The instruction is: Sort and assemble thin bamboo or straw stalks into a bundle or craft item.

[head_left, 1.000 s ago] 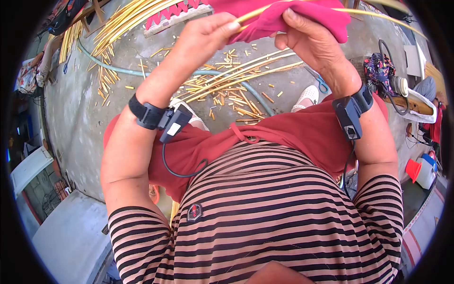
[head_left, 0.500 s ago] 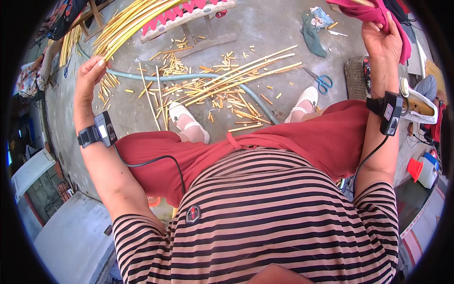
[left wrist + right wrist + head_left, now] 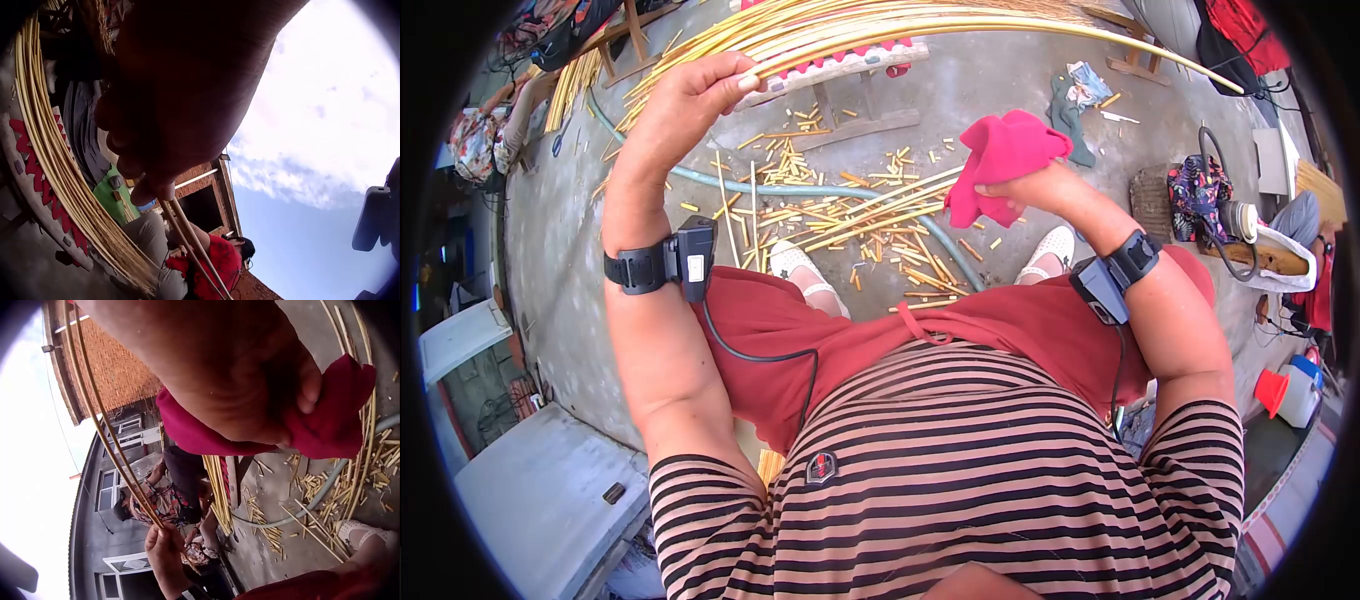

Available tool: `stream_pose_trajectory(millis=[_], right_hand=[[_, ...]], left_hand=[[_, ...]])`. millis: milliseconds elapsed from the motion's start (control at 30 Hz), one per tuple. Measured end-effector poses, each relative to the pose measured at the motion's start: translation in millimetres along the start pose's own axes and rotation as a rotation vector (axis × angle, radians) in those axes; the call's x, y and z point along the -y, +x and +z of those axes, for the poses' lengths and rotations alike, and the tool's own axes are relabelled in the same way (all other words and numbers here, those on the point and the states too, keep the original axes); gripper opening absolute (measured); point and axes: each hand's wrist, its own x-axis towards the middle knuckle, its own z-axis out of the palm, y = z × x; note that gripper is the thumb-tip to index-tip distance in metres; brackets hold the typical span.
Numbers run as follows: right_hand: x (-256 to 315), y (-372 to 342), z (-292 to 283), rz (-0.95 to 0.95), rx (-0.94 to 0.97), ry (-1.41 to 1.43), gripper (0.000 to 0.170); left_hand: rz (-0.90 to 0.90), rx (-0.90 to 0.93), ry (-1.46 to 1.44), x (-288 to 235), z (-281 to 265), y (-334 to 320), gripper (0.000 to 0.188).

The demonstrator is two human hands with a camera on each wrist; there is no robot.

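At the upper left of the head view, my left hand [image 3: 690,105] pinches two long yellow stalks [image 3: 103,428] near one end, between thumb and fingers. They stretch to the right in the head view, over a bundle of similar stalks. From the left fingertips, the same pair [image 3: 190,240] runs down in the left wrist view. My right hand [image 3: 1032,188] grips a bunched pink cloth [image 3: 1008,150] above the floor, right of centre. Its fingers are partly hidden by the cloth, which hangs apart from the stalks.
Stalks lie bundled [image 3: 700,80] on a low bench [image 3: 830,75] with red zigzag trim. Cut pieces [image 3: 800,210] litter the concrete around a blue-green hose [image 3: 710,178]. A dark green rag [image 3: 1068,115] lies further back. A person in red [image 3: 219,269] sits beyond the bench.
Both hands were close together with the cloth around a stalk, then spread wide, the cloth going right. Now the right hand is back toward the middle with the cloth; the left has moved up and right.
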Motion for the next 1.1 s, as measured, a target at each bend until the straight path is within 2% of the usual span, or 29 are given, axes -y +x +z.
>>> stream_pose_trajectory(millis=[33, 100, 167, 200, 267, 300, 333, 367, 400, 500, 533, 567, 633, 667, 733, 767, 800, 900, 967, 1033, 1067, 1100], right_hand=[[5.0, 1.6, 3.4, -0.124, 0.013, -0.098, 0.032], [15.7, 2.0, 9.0, -0.375, 0.039, -0.292, 0.037], [18.5, 2.9, 18.7, -0.446, -0.016, -0.237, 0.038], [24.4, 1.2, 22.3, -0.484, -0.046, -0.21, 0.038], [37.2, -3.6, 20.3, -0.58, -0.135, -0.158, 0.037], [44.4, -1.0, 15.4, -0.47, -0.081, -0.051, 0.036], [50.1, 2.9, 10.7, -0.359, -0.026, 0.057, 0.036], [56.3, 5.2, 5.3, -0.247, 0.028, 0.164, 0.037], [69.7, -0.3, -4.8, -0.244, 0.03, 0.21, 0.039], [71.5, 29.5, -10.8, -0.447, -0.268, 0.191, 0.044], [86.0, 31.1, -17.3, -0.324, -0.367, 0.159, 0.05], [100.6, 34.6, -28.7, -0.199, -0.244, 0.224, 0.054], [106.7, 57.3, -31.3, -0.266, -0.191, 0.542, 0.052], [109.1, 67.2, -32.0, -0.396, -0.23, 0.631, 0.035], [115.9, 69.3, -38.8, -0.442, -0.388, 0.665, 0.027], [116.8, 68.6, -42.3, -0.463, -0.463, 0.682, 0.023], [121.0, 54.2, -53.1, -0.463, -0.373, 0.63, 0.025], [122.6, 33.6, -52.9, -0.995, -0.831, 0.073, 0.025], [143.2, 11.4, -60.2, -1.127, -1.163, -0.445, 0.023], [144.6, 10.1, -58.7, -1.124, -1.203, -0.618, 0.022], [133.6, 19.9, -52.1, -1.075, -1.087, -0.523, 0.022], [127.5, 25.0, -47.1, -1.021, -0.973, -0.431, 0.022]], left_hand=[[0.038, -0.05, 0.037, -3.3, 3.4, 2.8, 0.016], [0.196, -0.072, 0.292, 3.7, 2.7, 13.7, 0.019], [0.324, -0.118, 0.551, 1.7, 2.6, 20.2, 0.02], [0.28, -0.121, 0.583, -7.0, 2.9, 19.3, 0.022], [0.249, -0.245, 0.637, -12.8, 2.9, 20.8, 0.021], [0.231, -0.307, 0.662, -12.3, 2.7, 21.1, 0.021], [0.301, -0.414, 0.664, -7.6, 0.1, 23.8, 0.021], [0.268, -0.483, 0.579, -4.0, -1.2, 26.6, 0.02], [0.236, -0.548, 0.496, -4.3, -2.7, 28.0, 0.02], [0.124, -0.626, 0.224, -13.3, -4.3, 28.4, 0.021], [0.112, -0.628, 0.17, -16.3, -4.1, 28.9, 0.02], [0.1, -0.629, 0.116, -19.1, -3.5, 29.4, 0.02], [0.13, -0.642, 0.135, -19.0, -1.2, 33.6, 0.02], [0.155, -0.633, 0.179, -19.0, -0.7, 34.9, 0.02], [0.228, -0.64, 0.262, -22.2, -0.5, 34.4, 0.02], [0.277, -0.633, 0.397, -22.5, -2.3, 33.2, 0.019], [0.325, -0.64, 0.495, -23.3, -3.6, 30.2, 0.017], [0.352, -0.558, 0.715, -28.7, -6.6, 22.2, 0.014], [0.375, -0.462, 0.759, -32.3, -4.9, 20.9, 0.013], [0.45, -0.353, 0.736, -39.6, -0.8, 22.1, 0.014], [0.427, -0.292, 0.764, -45.7, 1.5, 20.7, 0.017], [0.472, -0.366, 0.798, -47.1, 4.7, 22.8, 0.02]])
